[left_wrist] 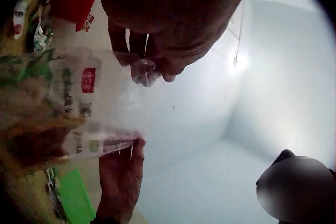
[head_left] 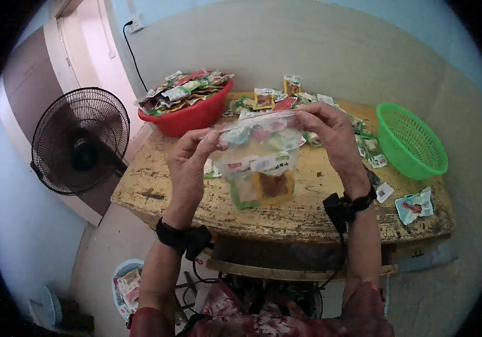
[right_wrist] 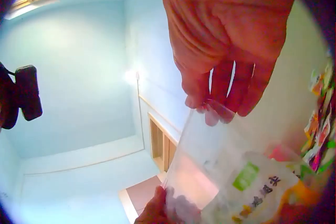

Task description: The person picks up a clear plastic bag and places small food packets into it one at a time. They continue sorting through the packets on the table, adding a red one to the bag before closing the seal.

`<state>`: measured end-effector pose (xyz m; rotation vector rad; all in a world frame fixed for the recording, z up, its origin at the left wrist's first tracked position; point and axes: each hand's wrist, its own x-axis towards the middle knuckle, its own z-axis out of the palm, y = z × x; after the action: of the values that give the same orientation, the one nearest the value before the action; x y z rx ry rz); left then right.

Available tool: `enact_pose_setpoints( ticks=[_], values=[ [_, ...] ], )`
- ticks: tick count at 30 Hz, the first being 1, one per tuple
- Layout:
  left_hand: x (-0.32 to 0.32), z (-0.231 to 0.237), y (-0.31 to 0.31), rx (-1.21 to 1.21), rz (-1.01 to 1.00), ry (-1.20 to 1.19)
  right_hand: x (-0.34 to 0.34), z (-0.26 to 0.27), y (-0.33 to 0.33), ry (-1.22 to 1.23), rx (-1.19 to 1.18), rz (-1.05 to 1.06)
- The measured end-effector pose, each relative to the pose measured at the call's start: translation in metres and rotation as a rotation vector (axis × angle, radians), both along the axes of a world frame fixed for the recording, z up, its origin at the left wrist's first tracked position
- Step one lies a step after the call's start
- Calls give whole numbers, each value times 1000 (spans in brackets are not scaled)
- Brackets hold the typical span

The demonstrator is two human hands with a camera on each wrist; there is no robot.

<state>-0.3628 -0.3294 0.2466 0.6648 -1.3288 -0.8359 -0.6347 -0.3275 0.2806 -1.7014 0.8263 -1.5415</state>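
- While the left hand (head_left: 187, 163) pinches one upper corner of the clear bag (head_left: 260, 160), the right hand (head_left: 333, 135) pinches the opposite upper corner.
- Grip, both hands: thumb and fingertips meet on the film, leaving no visible gap; the bag's top edge runs nearly straight between them.
- Bag: hangs above the table (head_left: 162, 182), in front of the person; whether its mouth is sealed, the inspector cannot tell.
- Contents: a yellow-edged packet (head_left: 274, 186) and a green-edged packet (head_left: 243, 194), side by side near the bottom, seen through the film.
- Red basin (head_left: 196, 116): heaped with packets, at the table's left rear.
- Green basket (head_left: 412, 140): at the table's right side.
- Loose packets (head_left: 264, 99): scattered between basin and basket.
- Fan (head_left: 81, 143): left of the table.
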Motion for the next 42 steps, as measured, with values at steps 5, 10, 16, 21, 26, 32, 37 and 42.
enact_pose_setpoints(
  ticks=[5,10,16,21,26,32,37,42],
  values=[
    [3,18,7,-221,182,-168,1,2,2,74,-59,-98],
    [4,15,2,-240,139,-139,4,-3,-5,19,-137,-95],
    [4,14,4,-227,151,-164,-4,2,2,42,-126,-109],
    [6,13,5,-206,122,-154,-5,3,3,33,-113,-87],
    [9,28,2,-153,-42,-197,-8,3,2,73,-121,-91],
    [-7,87,11,-282,22,-726,-10,3,0,56,-150,-17],
    [-41,108,2,-572,59,-1106,-13,-2,-5,65,-174,-10],
    [-67,107,-8,-605,-3,-1126,-7,2,5,56,-173,-24]
  ],
)
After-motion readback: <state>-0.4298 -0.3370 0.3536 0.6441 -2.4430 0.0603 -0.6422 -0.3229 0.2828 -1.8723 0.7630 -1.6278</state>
